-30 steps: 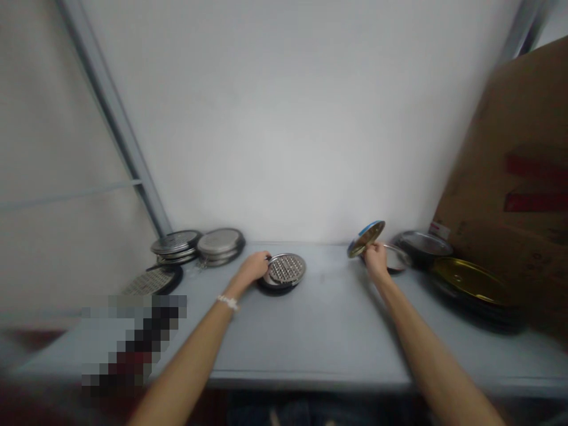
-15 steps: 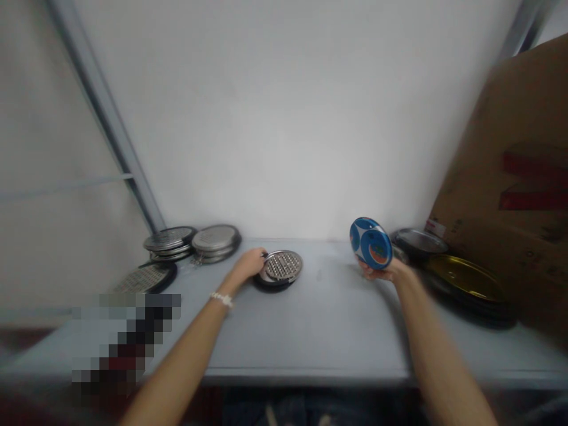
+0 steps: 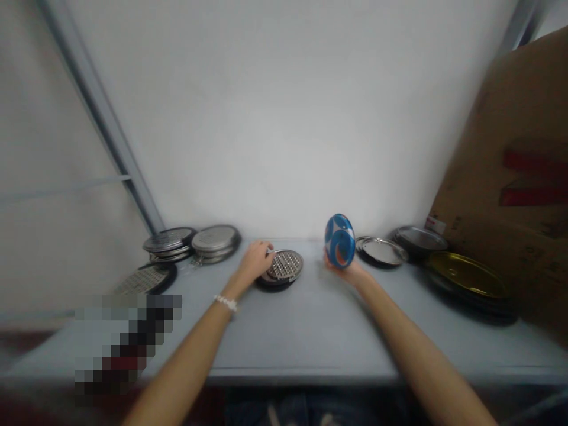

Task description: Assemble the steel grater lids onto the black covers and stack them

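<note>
My right hand (image 3: 347,269) is closed on the lower edge of a round disc with a blue, white and orange print (image 3: 340,241). The disc stands nearly upright above the table, its printed side towards me. My left hand (image 3: 256,260), with a white bracelet at the wrist, is at the left edge of a round metal disc with a raised or pierced pattern (image 3: 285,266). That disc rests on a black-rimmed round piece (image 3: 273,286). The left fingers are curled, with a small pale spot at their tips. What they pinch cannot be made out.
Stacked round metal discs (image 3: 216,238) and another stack (image 3: 170,239) stand at the back left, a patterned disc (image 3: 146,278) before them. At right lie shiny round plates (image 3: 382,251), a dark-rimmed plate (image 3: 420,238) and a gold one (image 3: 465,275), beside a cardboard box (image 3: 501,177).
My right hand has moved left with the blue printed disc, which has turned more edge-on, uncovering the shiny plates at right. My left hand has shifted slightly up and right at the patterned disc.
</note>
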{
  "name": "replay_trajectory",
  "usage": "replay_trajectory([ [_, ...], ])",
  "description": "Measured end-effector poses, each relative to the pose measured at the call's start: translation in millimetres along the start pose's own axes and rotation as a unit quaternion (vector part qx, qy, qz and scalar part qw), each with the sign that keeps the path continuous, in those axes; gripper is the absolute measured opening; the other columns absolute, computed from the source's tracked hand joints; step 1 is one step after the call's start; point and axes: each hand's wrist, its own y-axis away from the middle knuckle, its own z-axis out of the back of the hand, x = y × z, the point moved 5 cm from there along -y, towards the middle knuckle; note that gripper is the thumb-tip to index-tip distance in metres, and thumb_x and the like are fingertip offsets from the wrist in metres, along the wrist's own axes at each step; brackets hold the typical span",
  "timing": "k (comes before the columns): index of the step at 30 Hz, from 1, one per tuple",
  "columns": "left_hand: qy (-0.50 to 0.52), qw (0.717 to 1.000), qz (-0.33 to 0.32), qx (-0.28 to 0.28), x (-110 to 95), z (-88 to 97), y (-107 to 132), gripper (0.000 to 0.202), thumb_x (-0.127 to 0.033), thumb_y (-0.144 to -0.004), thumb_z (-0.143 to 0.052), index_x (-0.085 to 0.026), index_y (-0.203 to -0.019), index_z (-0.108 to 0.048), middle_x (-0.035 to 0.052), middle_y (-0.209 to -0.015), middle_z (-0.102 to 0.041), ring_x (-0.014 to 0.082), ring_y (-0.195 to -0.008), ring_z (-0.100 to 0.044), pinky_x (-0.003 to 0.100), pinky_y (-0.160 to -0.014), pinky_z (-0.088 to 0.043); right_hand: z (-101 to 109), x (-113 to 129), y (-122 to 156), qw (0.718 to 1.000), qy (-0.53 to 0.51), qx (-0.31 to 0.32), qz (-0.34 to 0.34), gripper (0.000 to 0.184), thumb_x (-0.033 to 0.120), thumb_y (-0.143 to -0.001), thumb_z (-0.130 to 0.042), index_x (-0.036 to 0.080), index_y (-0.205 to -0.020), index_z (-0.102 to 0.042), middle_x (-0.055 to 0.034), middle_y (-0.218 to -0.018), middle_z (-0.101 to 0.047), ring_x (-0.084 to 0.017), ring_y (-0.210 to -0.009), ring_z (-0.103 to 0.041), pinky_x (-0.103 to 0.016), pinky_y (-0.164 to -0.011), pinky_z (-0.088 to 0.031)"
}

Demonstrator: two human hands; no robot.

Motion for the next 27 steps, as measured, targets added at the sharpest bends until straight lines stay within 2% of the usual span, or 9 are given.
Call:
replay_trajectory([
  [3,-0.014,1.000,-0.012,0.018,-10.6,-0.3,6.0,0.038,-0.046,-0.094,-0.057,-0.017,-0.115,-0.066,0.0137,-0.106,-0.072,0.0267,-0.103,-0.066,0.032,-0.091,-0.047,24.4,7.7,-2.0,0.989,0.059,-0.130,0.039,0.017,0.033,-0.074,-0.067,0.021,-0.074,-0.055,0.0045,-0.053,-0.051,-0.012,-0.049,-0.043,-0.023,-0.046,-0.031],
  [5,-0.036,0.999,-0.022,0.028,-15.8,-1.0,9.6,0.042,-0.052,-0.093,-0.058,-0.017,-0.115,-0.066,0.0156,-0.108,-0.071,0.0285,-0.105,-0.065,0.032,-0.091,-0.046,39.1,13.0,-1.1,0.976,0.092,-0.192,0.051,0.019,0.034,-0.074,-0.064,0.022,-0.068,-0.050,0.0052,-0.049,-0.047,-0.012,-0.047,-0.041,-0.024,-0.044,-0.030],
  [9,-0.046,0.998,-0.028,0.035,-20.0,-0.2,13.2,0.046,-0.053,-0.091,-0.061,-0.016,-0.116,-0.066,0.0173,-0.113,-0.070,0.0311,-0.109,-0.063,0.034,-0.094,-0.044,50.0,16.9,2.4,0.958,0.126,-0.252,0.060,0.018,0.034,-0.073,-0.059,0.024,-0.066,-0.046,0.0037,-0.048,-0.046,-0.014,-0.048,-0.045,-0.025,-0.045,-0.036],
  [15,-0.037,0.997,-0.051,0.052,-26.0,0.0,17.1,0.058,-0.059,-0.087,-0.062,-0.015,-0.124,-0.063,0.0183,-0.118,-0.068,0.0323,-0.112,-0.062,0.035,-0.097,-0.043,26.3,10.2,7.8,0.963,0.143,-0.222,0.063,0.024,0.038,-0.073,-0.062,0.026,-0.069,-0.042,0.0022,-0.053,-0.048,-0.016,-0.049,-0.051,-0.028,-0.047,-0.044],
  [19,-0.013,0.995,-0.071,0.066,-28.8,-4.4,18.9,0.062,-0.058,-0.088,-0.062,-0.014,-0.132,-0.058,0.0182,-0.123,-0.066,0.0314,-0.116,-0.061,0.034,-0.099,-0.043,10.6,10.5,8.3,0.960,0.189,-0.199,0.059,0.021,0.039,-0.074,-0.059,0.024,-0.068,-0.047,0.0004,-0.054,-0.050,-0.017,-0.052,-0.052,-0.029,-0.051,-0.044],
  [23,0.036,0.996,-0.066,0.056,-25.9,-8.4,16.9,0.059,-0.053,-0.087,-0.065,-0.014,-0.130,-0.059,0.0169,-0.122,-0.065,0.0299,-0.114,-0.063,0.033,-0.099,-0.044,9.0,31.2,13.1,0.940,0.278,-0.182,0.069,0.020,0.039,-0.076,-0.055,0.020,-0.068,-0.054,0.0006,-0.058,-0.052,-0.016,-0.058,-0.049,-0.026,-0.055,-0.037],
  [27,0.056,0.995,-0.065,0.052,-25.1,-9.7,14.6,0.058,-0.049,-0.084,-0.069,-0.015,-0.130,-0.059,0.0159,-0.123,-0.064,0.0296,-0.116,-0.061,0.033,-0.101,-0.044,2.7,51.5,25.7,0.922,0.371,-0.093,0.063,0.021,0.038,-0.076,-0.058,0.018,-0.070,-0.061,0.0012,-0.063,-0.056,-0.015,-0.064,-0.048,-0.024,-0.057,-0.035],
])
